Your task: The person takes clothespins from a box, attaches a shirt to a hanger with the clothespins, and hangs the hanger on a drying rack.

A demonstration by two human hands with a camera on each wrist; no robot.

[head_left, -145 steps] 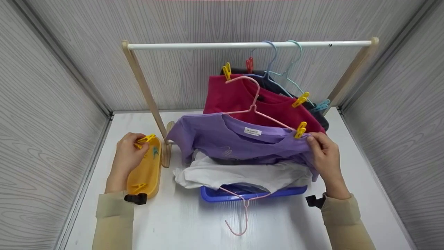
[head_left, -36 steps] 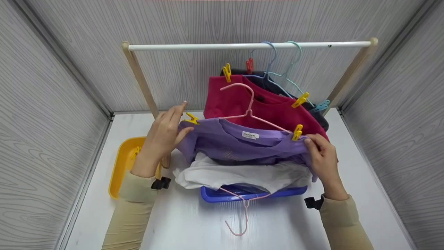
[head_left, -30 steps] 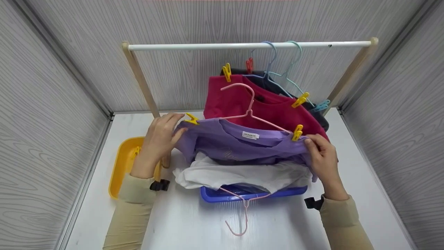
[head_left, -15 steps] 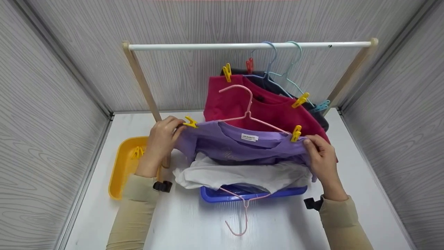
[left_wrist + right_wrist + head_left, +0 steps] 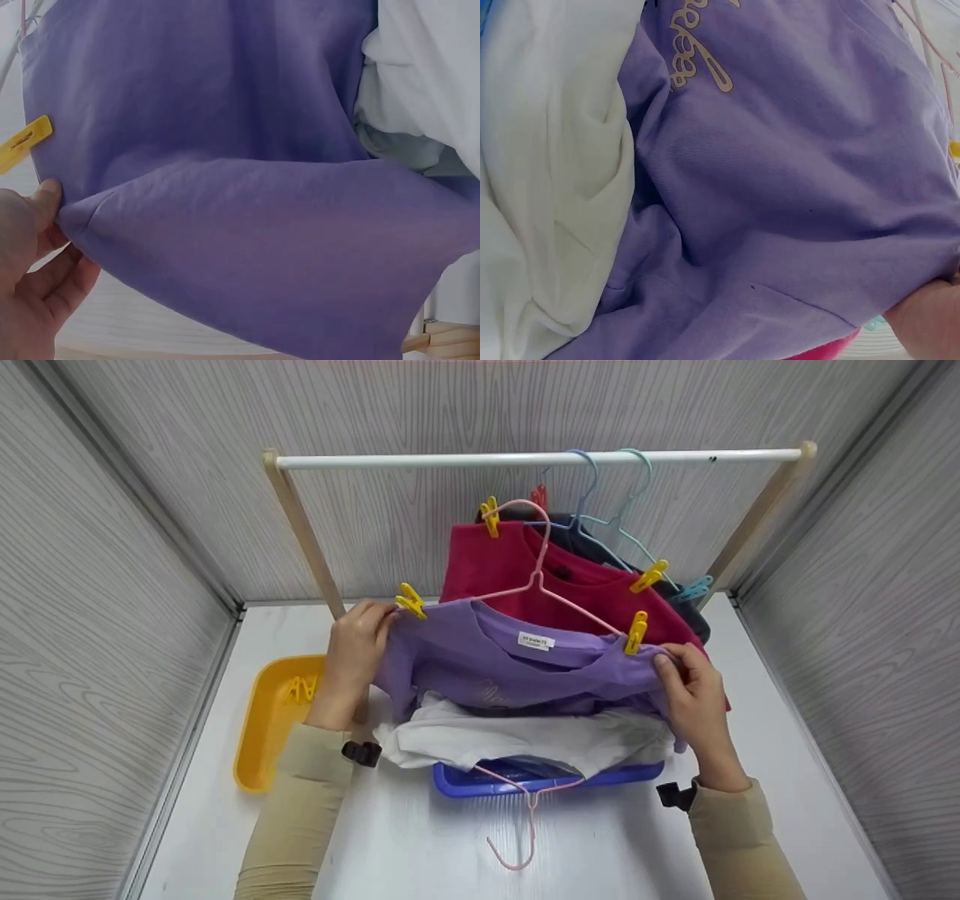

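A purple T-shirt [image 5: 442, 645] hangs on a pink hanger [image 5: 537, 579] between my two hands. Its left shoulder is pinched by my left hand [image 5: 355, 649], beside a yellow clothespin [image 5: 410, 601]. My right hand [image 5: 696, 697] pinches the other shoulder, just outside a second yellow clothespin [image 5: 636, 633]. In the left wrist view, thumb and fingers [image 5: 46, 202] grip the seam of the purple cloth. Only part of the right hand [image 5: 930, 319] shows in its wrist view, at the cloth's edge. The hanger's hook overlaps the crimson shirt behind it.
A white rail [image 5: 420, 460] carries a crimson shirt [image 5: 480, 562] and a dark garment [image 5: 694, 615], both clipped. Below lies a white shirt [image 5: 525, 739] over a blue basket [image 5: 472, 787], a pink hanger [image 5: 531, 802] sticking out. An orange tray [image 5: 251, 735] with clothespins stands left.
My left hand has brought a yellow clothespin from the tray; it now sits clipped on the left shoulder. That hand then took hold of the shoulder, and shirt and hanger have risen.
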